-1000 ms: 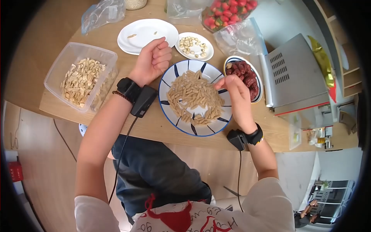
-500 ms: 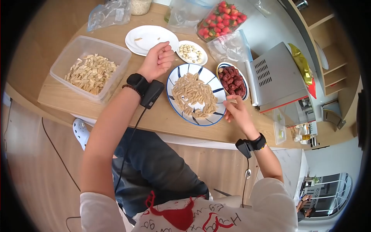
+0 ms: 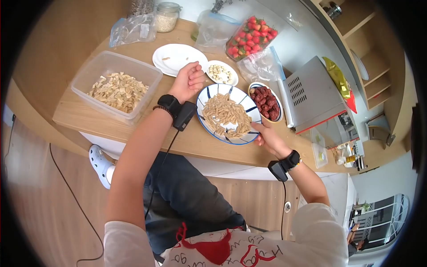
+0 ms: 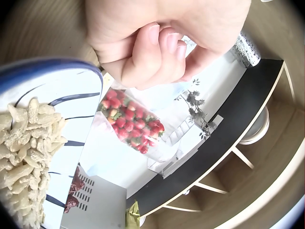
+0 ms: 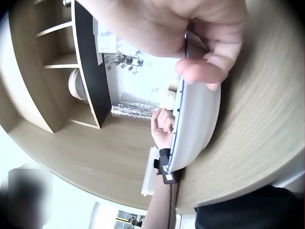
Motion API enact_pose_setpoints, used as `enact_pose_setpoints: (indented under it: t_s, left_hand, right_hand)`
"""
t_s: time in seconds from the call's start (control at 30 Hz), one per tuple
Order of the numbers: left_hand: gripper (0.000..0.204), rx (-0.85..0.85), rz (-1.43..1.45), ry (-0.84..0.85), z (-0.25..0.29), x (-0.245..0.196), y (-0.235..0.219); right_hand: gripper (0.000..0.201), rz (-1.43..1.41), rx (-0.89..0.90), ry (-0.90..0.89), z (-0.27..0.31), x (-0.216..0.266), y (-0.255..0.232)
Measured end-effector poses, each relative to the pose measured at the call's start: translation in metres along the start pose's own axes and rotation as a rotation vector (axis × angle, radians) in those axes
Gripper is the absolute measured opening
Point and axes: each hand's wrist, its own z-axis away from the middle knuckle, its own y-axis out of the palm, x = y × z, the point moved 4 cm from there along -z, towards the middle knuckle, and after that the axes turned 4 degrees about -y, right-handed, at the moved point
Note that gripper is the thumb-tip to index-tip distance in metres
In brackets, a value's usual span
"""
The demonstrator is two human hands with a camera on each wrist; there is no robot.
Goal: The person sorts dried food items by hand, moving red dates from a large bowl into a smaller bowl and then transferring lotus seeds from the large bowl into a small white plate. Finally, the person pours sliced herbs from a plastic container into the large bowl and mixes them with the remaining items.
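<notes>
A white plate (image 3: 205, 106) with a blue rim and dark blue stripes bears a heap of pale tan, spindle-shaped dried pieces (image 3: 226, 111). My right hand (image 3: 271, 139) grips this plate's right rim, thumb over the edge and fingers beneath. In the right wrist view, the plate's outer side (image 5: 202, 114) is seen edge-on, close over the table. Just beyond the opposite rim, my left hand (image 3: 189, 83) has its fingers curled in towards the palm, nothing visible in them. The left wrist view shows those curled fingers (image 4: 147, 57) right by the rim.
A clear tub (image 3: 80, 84) of dried chips stands left. Behind are a white oval plate (image 3: 167, 66), a small dish (image 3: 233, 79) of pale round seeds and a bag of strawberries (image 3: 251, 40). A bowl of red dates (image 3: 266, 103) sits right, near a grey appliance (image 3: 313, 95).
My right hand has gone from above the plate's right side to its rim and now grips it. The left hand stays curled by the far rim. The head view has shifted.
</notes>
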Motion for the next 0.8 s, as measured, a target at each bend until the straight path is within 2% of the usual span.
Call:
enact_pose_setpoints:
  t_s: [0.1,0.23,0.33,0.53,0.57,0.6,0.67,0.7,0.8]
  left_hand:
    - [0.022,-0.003,0.015,0.051,0.002,-0.004,-0.002]
    - [0.023,0.007,0.031,0.078,0.001,-0.006,-0.004]
    - [0.023,-0.007,0.036,0.111,0.004,-0.008,-0.002]
    - [0.024,-0.041,-0.012,0.042,0.001,0.000,0.000]
    - [0.024,-0.013,-0.113,0.031,0.000,0.002,0.001]
    - [0.024,-0.058,-0.095,-0.005,-0.001,0.003,-0.001]
    - [0.026,-0.153,-0.054,-0.075,0.000,0.006,-0.003]
    - [0.034,-0.155,-0.076,-0.087,0.000,0.006,-0.004]
    - [0.035,-0.106,-0.118,-0.092,0.000,0.007,0.001]
  right_hand:
    - [0.024,0.027,-0.007,0.058,-0.008,0.012,-0.007]
    - [0.023,0.144,-0.014,-0.087,-0.017,0.048,-0.005]
    - [0.023,0.150,-0.026,-0.075,-0.030,0.063,-0.015]
    - [0.021,0.195,-0.099,-0.224,-0.066,0.109,-0.018]
    - [0.020,0.210,-0.086,-0.239,-0.076,0.115,-0.019]
    - [0.019,0.225,-0.071,-0.253,-0.087,0.122,-0.019]
    - [0.018,0.232,-0.097,-0.253,-0.097,0.136,-0.008]
    - [0.018,0.257,-0.111,-0.248,-0.104,0.143,-0.004]
    - [0.021,0.360,-0.112,-0.242,-0.130,0.159,0.001]
